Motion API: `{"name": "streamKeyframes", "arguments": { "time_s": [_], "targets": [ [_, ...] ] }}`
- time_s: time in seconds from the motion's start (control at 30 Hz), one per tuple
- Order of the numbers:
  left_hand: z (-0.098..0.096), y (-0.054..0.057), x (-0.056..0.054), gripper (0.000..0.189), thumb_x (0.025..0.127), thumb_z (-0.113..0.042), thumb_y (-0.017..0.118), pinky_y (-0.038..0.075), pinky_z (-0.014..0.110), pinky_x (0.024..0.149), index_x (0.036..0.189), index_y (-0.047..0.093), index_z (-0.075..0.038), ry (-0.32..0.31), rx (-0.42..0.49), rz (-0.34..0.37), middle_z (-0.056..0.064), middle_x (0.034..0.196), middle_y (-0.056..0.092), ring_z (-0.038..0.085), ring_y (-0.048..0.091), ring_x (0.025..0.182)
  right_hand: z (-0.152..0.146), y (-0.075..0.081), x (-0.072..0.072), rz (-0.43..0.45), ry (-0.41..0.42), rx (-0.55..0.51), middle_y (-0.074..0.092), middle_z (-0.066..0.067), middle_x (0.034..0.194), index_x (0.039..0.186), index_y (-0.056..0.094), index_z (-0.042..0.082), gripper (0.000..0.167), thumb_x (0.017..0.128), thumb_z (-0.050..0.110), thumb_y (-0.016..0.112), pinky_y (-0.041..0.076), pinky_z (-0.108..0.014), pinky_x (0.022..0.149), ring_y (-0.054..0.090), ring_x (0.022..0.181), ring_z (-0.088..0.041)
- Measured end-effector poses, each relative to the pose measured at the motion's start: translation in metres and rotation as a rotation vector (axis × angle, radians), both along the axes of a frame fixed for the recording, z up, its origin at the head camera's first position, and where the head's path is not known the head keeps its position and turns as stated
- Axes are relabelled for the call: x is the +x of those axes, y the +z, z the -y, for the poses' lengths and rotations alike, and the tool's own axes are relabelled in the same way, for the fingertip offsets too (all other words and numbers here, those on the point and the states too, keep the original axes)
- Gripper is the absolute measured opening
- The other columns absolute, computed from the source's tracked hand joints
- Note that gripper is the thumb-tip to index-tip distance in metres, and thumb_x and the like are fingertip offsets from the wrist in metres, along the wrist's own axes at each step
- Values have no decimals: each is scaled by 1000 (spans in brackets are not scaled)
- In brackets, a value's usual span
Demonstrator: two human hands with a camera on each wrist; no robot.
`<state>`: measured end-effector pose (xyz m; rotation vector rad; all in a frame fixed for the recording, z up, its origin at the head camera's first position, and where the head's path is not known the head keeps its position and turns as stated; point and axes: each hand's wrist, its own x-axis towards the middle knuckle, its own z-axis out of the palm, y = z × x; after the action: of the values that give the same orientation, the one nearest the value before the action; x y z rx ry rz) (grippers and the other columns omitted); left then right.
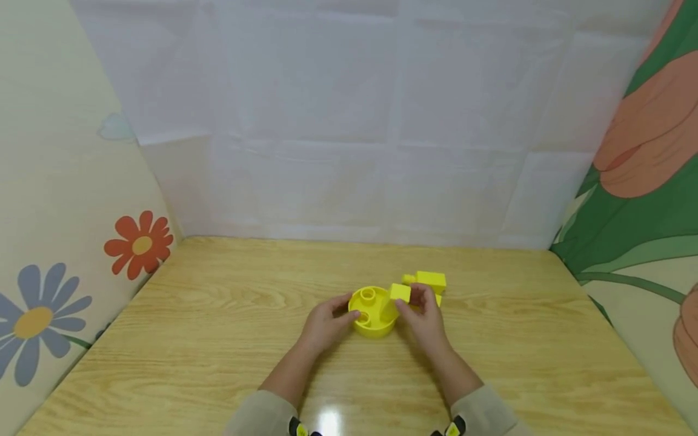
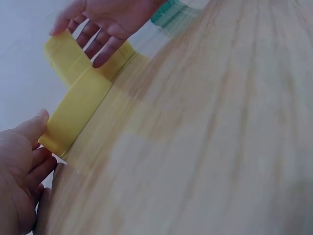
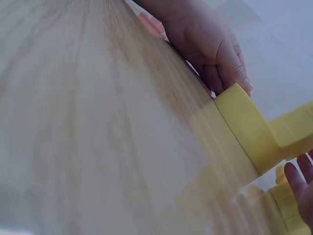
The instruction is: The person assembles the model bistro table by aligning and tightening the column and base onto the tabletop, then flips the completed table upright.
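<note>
A round yellow base (image 1: 373,332) with raised rings inside sits on the table. My left hand (image 1: 326,327) holds its left edge between thumb and fingers, as the left wrist view of the base (image 2: 80,112) shows too. A yellow block (image 1: 400,293) stands up from the right side of the base, leaning outward in the left wrist view. My right hand (image 1: 428,324) pinches that block near its top. Whether the block's lower end is seated in a ring is hidden.
Just behind my right hand lies another yellow block (image 1: 432,281) with a round peg at its left end. A further yellow piece (image 1: 438,300) is mostly hidden by the fingers. A white sheet (image 1: 354,133) hangs behind the wooden table (image 1: 218,339), with flowered cloth on both sides.
</note>
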<state>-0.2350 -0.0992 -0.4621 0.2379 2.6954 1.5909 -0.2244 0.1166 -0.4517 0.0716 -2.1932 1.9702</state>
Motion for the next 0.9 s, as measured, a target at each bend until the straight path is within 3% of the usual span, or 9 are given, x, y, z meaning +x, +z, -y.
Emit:
{"name": "streamKeyframes", "arguments": {
  "time_s": [0.3,0.47,0.57,0.73,0.9],
  "targets": [
    [-4,3,-6,38,94,-25,67,47,47,104,125,65,-3,81,8,-17,14,124,68,32,60,121,1,-1,7,-9,-20,-28,58,-20,114,122,47,-6,37,91,2,65,48,-16,82,53,98,-10],
    [-6,2,-7,39,97,-26,61,48,47,103,127,64,-1,95,19,-18,15,124,67,32,60,120,-3,-1,9,-18,-3,-22,58,-20,114,123,47,-5,37,92,4,65,48,-17,84,54,98,-6],
    [-8,2,-6,41,98,-27,60,48,46,104,130,61,-1,96,72,-17,17,127,65,32,59,121,-12,0,10,-42,-20,-1,57,-21,118,123,49,-5,33,95,6,62,47,-16,88,54,101,-6],
    [-18,8,0,45,97,-30,61,44,50,107,133,58,-2,104,149,-86,18,134,60,35,54,127,-36,4,7,-69,-99,103,55,-22,126,125,50,-4,38,94,10,65,46,-34,102,53,116,-23],
    [-37,16,6,44,93,-27,67,41,54,107,128,61,-2,88,141,-210,17,131,60,36,53,125,-60,0,-2,0,-126,207,51,-22,137,133,48,-2,52,90,16,70,36,-50,111,45,129,-35]
  ]
}}
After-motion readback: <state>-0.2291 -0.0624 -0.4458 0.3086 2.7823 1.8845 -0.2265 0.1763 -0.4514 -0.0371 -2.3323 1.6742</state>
